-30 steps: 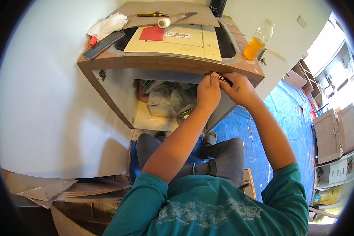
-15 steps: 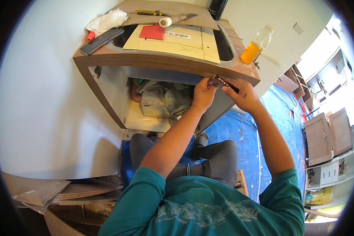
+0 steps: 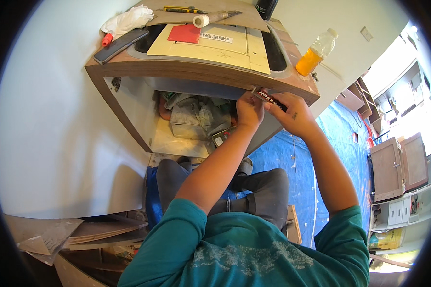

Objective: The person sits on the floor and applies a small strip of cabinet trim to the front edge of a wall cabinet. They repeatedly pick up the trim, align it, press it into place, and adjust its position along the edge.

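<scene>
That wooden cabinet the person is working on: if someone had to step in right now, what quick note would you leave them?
Left hand: raised to the front top edge of the wooden cabinet, fingers by the tool's end.
Right hand: gripping a small dark tool with a red-and-black handle against that same edge.
On top: yellow board, red square, phone, white rag, tape roll; orange drink bottle at the right corner.
Inside: crumpled plastic sheet.
Done: cannot tell.
Left: whatever the tool is doing at the edge; it is mid-action.

left hand (image 3: pixel 250 109): raised, fingers curled | right hand (image 3: pixel 292 111): raised beside it, fingers closed | both forearms extended forward
</scene>
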